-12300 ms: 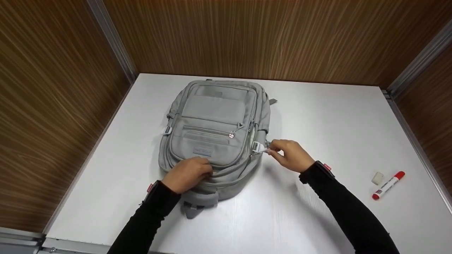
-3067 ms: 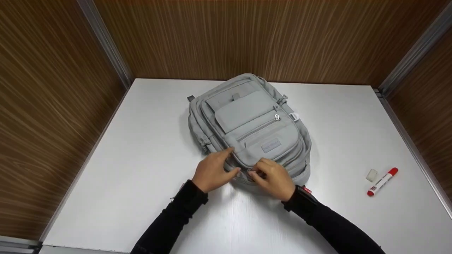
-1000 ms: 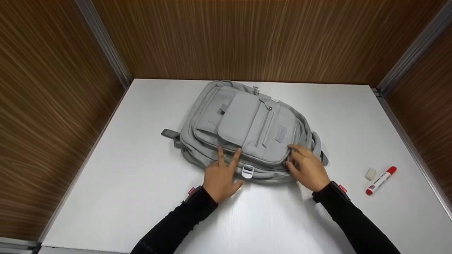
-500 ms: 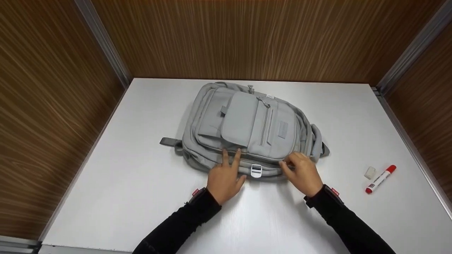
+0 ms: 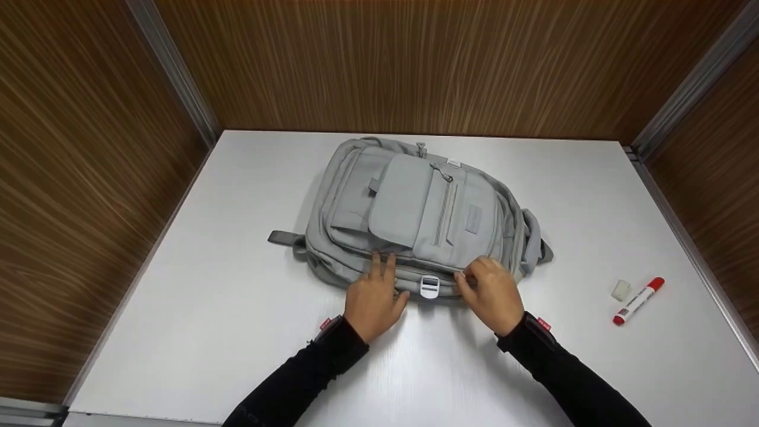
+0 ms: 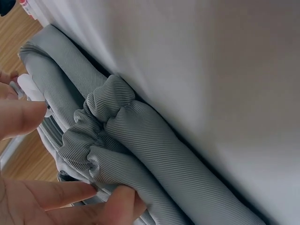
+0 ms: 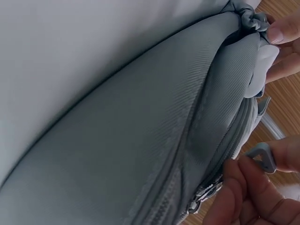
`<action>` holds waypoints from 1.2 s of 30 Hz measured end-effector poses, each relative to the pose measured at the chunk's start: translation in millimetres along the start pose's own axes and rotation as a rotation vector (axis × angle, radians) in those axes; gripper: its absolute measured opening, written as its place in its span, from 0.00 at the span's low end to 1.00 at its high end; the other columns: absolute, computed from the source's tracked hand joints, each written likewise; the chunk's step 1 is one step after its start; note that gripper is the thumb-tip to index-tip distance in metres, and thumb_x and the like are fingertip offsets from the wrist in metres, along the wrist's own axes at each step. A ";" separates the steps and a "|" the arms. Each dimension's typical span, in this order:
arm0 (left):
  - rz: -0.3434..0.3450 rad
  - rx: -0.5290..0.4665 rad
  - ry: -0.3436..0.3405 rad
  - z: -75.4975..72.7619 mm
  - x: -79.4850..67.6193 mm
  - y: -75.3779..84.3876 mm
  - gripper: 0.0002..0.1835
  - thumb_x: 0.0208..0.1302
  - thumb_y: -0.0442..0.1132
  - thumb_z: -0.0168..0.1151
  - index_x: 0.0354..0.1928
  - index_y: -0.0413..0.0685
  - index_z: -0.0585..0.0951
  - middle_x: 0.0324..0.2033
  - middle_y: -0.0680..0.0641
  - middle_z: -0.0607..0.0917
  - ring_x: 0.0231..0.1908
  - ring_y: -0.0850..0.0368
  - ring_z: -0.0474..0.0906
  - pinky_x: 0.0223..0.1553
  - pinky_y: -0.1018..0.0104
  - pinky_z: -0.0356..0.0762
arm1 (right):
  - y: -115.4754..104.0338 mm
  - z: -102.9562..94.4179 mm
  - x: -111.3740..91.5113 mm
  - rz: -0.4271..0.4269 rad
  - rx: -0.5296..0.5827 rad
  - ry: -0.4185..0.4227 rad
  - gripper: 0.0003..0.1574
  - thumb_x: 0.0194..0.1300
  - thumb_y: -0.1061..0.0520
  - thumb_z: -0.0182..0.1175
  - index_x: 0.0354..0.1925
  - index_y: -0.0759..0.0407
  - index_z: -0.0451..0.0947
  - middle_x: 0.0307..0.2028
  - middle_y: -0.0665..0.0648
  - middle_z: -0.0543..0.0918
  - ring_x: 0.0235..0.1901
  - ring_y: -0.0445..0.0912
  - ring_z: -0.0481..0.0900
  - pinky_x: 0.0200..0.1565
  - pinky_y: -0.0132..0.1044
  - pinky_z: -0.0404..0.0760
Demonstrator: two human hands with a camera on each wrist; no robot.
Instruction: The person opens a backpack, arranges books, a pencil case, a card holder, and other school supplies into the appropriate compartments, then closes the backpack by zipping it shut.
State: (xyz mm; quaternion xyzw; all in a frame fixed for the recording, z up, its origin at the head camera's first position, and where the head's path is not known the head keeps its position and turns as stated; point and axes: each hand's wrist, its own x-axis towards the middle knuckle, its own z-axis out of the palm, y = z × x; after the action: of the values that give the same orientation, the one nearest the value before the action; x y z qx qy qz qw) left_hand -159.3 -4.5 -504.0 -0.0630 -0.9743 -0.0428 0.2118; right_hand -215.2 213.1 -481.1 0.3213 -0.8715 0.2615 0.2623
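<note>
A grey backpack lies front side up on the white table, its top handle end toward the right. My right hand is at the near side seam, right of the white strap buckle. In the right wrist view, its thumb and fingers pinch a grey loop-shaped zipper pull beside the zipper teeth. Left of the buckle, my left hand rests against the same side, two fingers extended onto the bag and the thumb spread apart. Gathered side-pocket fabric shows close to it in the left wrist view.
On the right of the table lie a red-capped white marker and a small off-white block like an eraser. Wood-grain panels rise behind and at both sides. A grey strap sticks out left of the bag.
Earlier the backpack pointed toward me; it has been turned so its handle end faces right. Over the last second my right hand has slid left along the near seam, while my left hand barely moved.
</note>
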 end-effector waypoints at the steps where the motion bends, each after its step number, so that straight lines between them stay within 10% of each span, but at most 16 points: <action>1: 0.000 0.002 0.002 0.2 -0.2 -0.8 0.39 0.53 0.61 0.54 0.60 0.40 0.66 0.53 0.31 0.70 0.39 0.43 0.78 0.09 0.69 0.63 | -1.1 -0.5 -0.3 -0.004 -0.008 -0.009 0.11 0.49 0.61 0.63 0.18 0.57 0.71 0.20 0.50 0.72 0.23 0.46 0.69 0.27 0.37 0.67; 16: 0.008 0.003 0.000 2.1 0.8 -5.5 0.37 0.54 0.60 0.55 0.61 0.44 0.66 0.55 0.33 0.69 0.39 0.46 0.78 0.13 0.68 0.69 | 15.2 -41.8 -22.3 0.079 0.020 -0.100 0.12 0.46 0.64 0.64 0.18 0.52 0.70 0.21 0.44 0.70 0.24 0.37 0.69 0.26 0.32 0.70; 36: 0.007 -0.005 0.036 4.5 2.8 -7.8 0.36 0.51 0.58 0.60 0.59 0.45 0.69 0.52 0.35 0.72 0.36 0.47 0.78 0.28 0.62 0.77 | -45.0 13.0 18.7 -0.088 0.092 -0.115 0.08 0.50 0.61 0.62 0.19 0.53 0.73 0.20 0.45 0.71 0.22 0.40 0.68 0.25 0.34 0.68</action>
State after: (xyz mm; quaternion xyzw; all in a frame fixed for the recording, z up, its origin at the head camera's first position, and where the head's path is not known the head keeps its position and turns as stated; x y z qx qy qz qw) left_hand -164.8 -11.5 -507.4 -0.0662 -0.9701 -0.0456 0.2291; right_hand -199.9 167.5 -465.9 0.3854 -0.8572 0.2707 0.2083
